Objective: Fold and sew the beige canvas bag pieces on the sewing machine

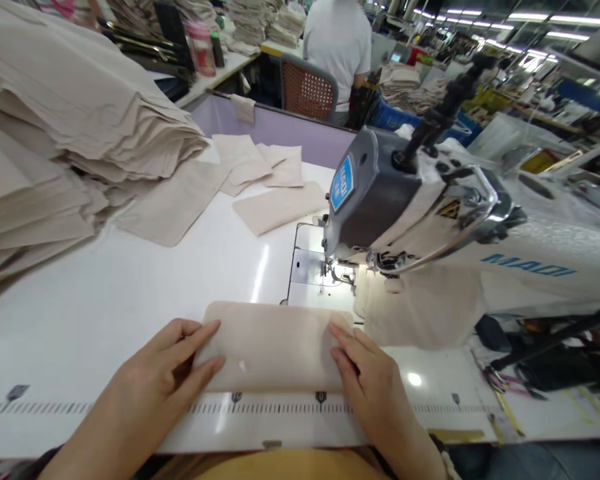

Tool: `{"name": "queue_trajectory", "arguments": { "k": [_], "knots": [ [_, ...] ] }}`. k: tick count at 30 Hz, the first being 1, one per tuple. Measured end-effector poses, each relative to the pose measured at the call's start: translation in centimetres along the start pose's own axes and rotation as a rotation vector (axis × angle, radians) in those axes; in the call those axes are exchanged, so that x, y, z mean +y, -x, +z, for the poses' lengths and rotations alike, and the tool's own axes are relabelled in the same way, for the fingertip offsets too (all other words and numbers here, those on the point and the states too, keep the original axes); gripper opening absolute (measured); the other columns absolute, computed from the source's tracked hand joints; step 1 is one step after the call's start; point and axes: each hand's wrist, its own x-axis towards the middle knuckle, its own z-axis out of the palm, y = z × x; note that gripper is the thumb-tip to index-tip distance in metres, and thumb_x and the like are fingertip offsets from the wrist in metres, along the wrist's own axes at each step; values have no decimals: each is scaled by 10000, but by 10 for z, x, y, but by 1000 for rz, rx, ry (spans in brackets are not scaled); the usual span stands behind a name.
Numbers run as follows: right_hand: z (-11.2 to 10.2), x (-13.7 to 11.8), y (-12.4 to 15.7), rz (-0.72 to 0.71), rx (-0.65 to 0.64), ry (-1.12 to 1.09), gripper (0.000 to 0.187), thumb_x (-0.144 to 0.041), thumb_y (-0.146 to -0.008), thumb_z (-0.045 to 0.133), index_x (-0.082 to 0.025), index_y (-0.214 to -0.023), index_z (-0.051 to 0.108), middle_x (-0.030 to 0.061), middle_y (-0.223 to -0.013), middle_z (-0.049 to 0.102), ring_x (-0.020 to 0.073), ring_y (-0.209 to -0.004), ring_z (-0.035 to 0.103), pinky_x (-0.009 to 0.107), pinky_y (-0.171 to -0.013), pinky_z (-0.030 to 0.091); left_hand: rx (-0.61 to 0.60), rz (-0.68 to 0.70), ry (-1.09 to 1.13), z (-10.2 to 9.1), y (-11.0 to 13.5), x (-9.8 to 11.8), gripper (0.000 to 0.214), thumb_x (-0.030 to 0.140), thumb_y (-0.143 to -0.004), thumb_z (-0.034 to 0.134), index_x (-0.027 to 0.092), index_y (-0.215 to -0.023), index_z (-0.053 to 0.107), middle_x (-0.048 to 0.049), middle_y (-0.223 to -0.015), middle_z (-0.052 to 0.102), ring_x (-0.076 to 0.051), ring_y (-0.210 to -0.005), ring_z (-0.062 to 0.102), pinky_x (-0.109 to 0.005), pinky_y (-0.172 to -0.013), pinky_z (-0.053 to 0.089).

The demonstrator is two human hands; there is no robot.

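Bright ceiling tubes point(579, 20), a perforated chair point(307, 90), a lilac panel point(293, 133)

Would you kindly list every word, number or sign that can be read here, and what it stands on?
"MAQI": the blue badge on the sewing machine; the smaller characters below are unreadable.
"MAQI": the machine's white arm.
"10": the ruler along the table edge.
"0": the same ruler.
Too blurred to read: the yellow triangle on the machine and the ruler's outermost markers.
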Motion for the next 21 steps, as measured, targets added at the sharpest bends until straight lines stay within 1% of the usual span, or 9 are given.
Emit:
{"name": "queue_trajectory", "arguments": {
  "k": [5,9,13,17,21],
  "knots": [
    [-1,-1,-1,53,-38,-20,353,-187,-884,360,-96,-1133,593,132,-990,639,215,-898,629,277,-721,540,-9,-31,-21,3,3,-5,344,475,-809,473,284,-1074,584,24,-951,579,-125,-718,593,-194,-660,471],
    [-2,-3,-4,62,-56,-36,360,-199,-884,353,-100,-1140,587,128,-981,641,206,-876,630,273,-723,536,-15,-34,-15,4,4,-6,346,476,-816,458,298,-1090,571,21,-956,584,-144,-748,596,-219,-676,472],
    [-2,-4,-6,75,-71,-43,365,-202,-886,336,-96,-1116,600,132,-984,637,198,-831,634,277,-718,531,-23,-30,-26,5,3,-7,361,473,-815,462,283,-1105,563,21,-949,580,-138,-733,590,-209,-669,470],
    [-2,-4,-7,90,-70,-57,374,-212,-888,327,-81,-1087,616,148,-975,630,207,-786,632,298,-696,527,-51,-42,-40,2,2,-5,360,486,-825,464,291,-1116,547,38,-969,568,-139,-798,585,-198,-717,464],
    [-2,-5,-8,109,-78,-83,380,-208,-884,325,-73,-1095,610,152,-962,625,204,-732,629,308,-674,520,-54,-45,-33,1,1,-3,373,508,-824,458,278,-1103,553,39,-960,562,-133,-802,586,-188,-724,463]
  ]
}}
